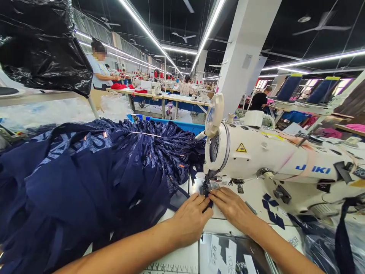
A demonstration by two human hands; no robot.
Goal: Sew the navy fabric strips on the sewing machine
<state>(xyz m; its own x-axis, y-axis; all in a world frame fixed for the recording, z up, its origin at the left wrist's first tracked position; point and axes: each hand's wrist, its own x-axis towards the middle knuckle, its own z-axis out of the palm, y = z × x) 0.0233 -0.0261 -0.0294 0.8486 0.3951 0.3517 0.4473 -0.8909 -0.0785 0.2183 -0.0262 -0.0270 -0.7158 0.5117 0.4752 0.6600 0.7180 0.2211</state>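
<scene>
My left hand (191, 219) is closed, fingers bent, on a small dark navy fabric piece (210, 204) in front of the sewing machine's presser foot (207, 184). Fingers of my right hand (230, 207) press together on the same fabric from the other side, close to the needle area. Much of the piece is hidden under the fingers. The white sewing machine (253, 152) stands over the hands, to the right. Left of them lies a large heap of navy garments (99, 190) with lace-like trim and a pale tie across the top.
Several small navy patches (270, 207) lie on the machine bed at right. White labels (230, 255) sit below my hands, near a printed ruler (171, 267). Thread cones (289, 87) stand at upper right; a black plastic bag (42, 45) hangs at upper left. Other people work behind.
</scene>
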